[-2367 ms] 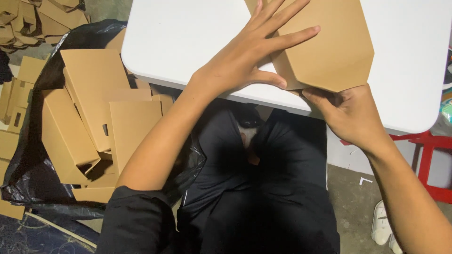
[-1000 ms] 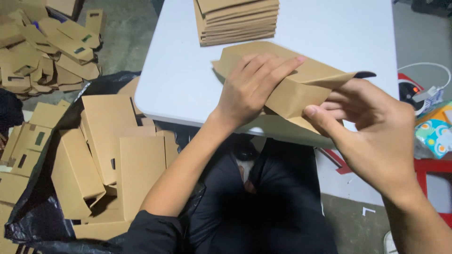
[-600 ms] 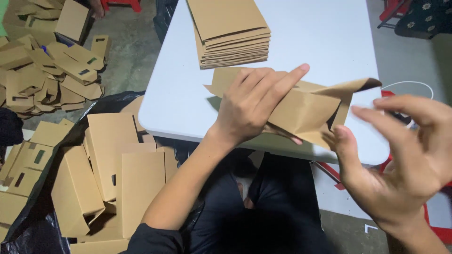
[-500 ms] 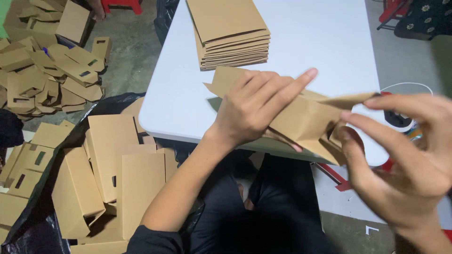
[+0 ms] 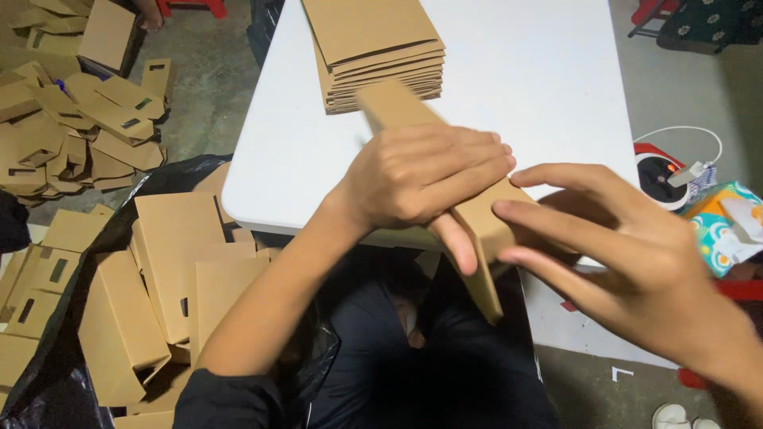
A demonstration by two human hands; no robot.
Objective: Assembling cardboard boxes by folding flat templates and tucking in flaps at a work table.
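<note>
My left hand (image 5: 421, 175) grips a folded brown cardboard piece (image 5: 477, 230), held on edge over the near rim of the white table (image 5: 524, 87). The piece runs from behind my fingers down past the table edge toward my lap. My right hand (image 5: 628, 254) hovers just right of it with fingers spread, fingertips close to or touching the cardboard's side. A neat stack of flat folded cardboard pieces (image 5: 373, 48) lies on the table beyond my hands.
A black bag (image 5: 48, 389) at my left holds several cardboard pieces (image 5: 159, 262). More loose cardboard (image 5: 71, 119) litters the floor at far left. To the right are a round device with a white cable (image 5: 664, 171) and a colourful packet (image 5: 727, 226).
The cardboard piece has been folded flat and turned on edge under my left hand. My right hand has let go of its flap and opened beside it.
</note>
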